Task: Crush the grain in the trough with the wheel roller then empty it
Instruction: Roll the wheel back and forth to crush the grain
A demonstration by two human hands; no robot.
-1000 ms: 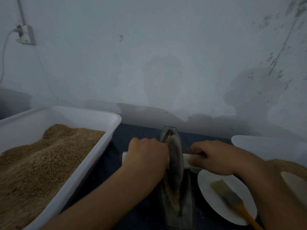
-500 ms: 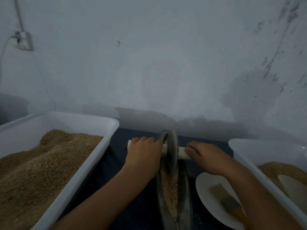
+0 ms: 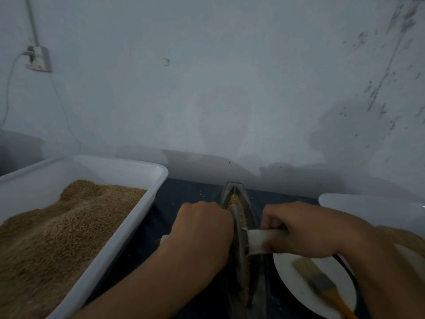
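Head view: crushing step in hand, emptying not started. Left hand [image 3: 202, 233] wrapped round left end of handle [image 3: 259, 239], right hand [image 3: 299, 231] wrapped round right end, wheel [image 3: 238, 238] upright between the two hands, seated in trough [image 3: 249, 204]. Grain [image 3: 236, 203] visible in trough beyond the hands and under the wheel, looks only partly broken. Trough long axis runs straight away from the hands toward the wall, narrow tip pointing far end; handle lies crosswise to it. Next, judged: roll along trough axis with even downward load from both hands, wheel kept upright to avoid spilling grain over the walls. Brush [image 3: 322, 284] on plate [image 3: 289, 286] just under right hand.
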